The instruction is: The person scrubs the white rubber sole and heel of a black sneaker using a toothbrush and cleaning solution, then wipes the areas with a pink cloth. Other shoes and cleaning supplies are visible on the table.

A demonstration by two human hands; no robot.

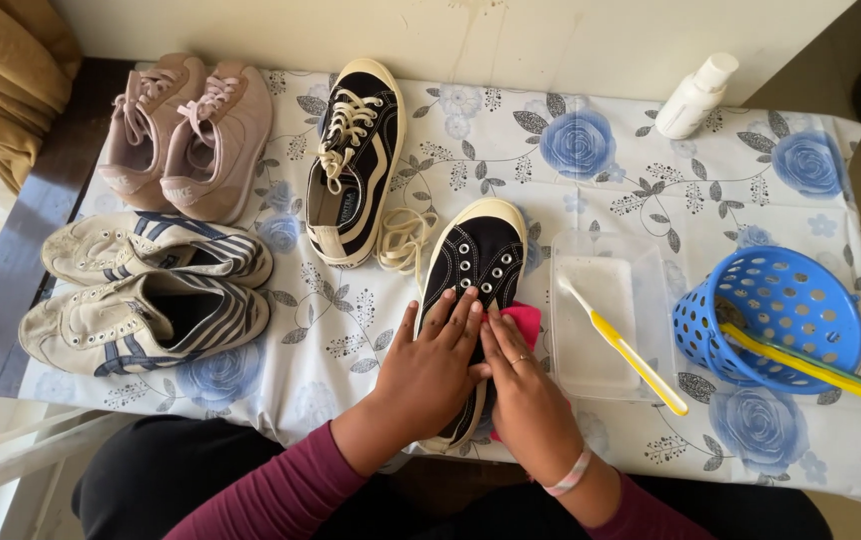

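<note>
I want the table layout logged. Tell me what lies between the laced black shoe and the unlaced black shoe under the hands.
In the head view, a loose cream shoelace lies coiled on the floral tablecloth between the laced black shoe and the unlaced black shoe.

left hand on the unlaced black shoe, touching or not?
Touching. The head view shows the left hand lying flat on the unlaced black shoe, fingers spread over its upper with no gap.

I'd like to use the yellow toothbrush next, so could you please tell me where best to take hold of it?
Take the yellow toothbrush by its handle end, which overhangs the clear plastic container's near rim, coming from the lower right. The white bristle head lies inside the container, and the blue basket crowds the far right side, so the free handle tip probably gives the easiest grip.
</note>
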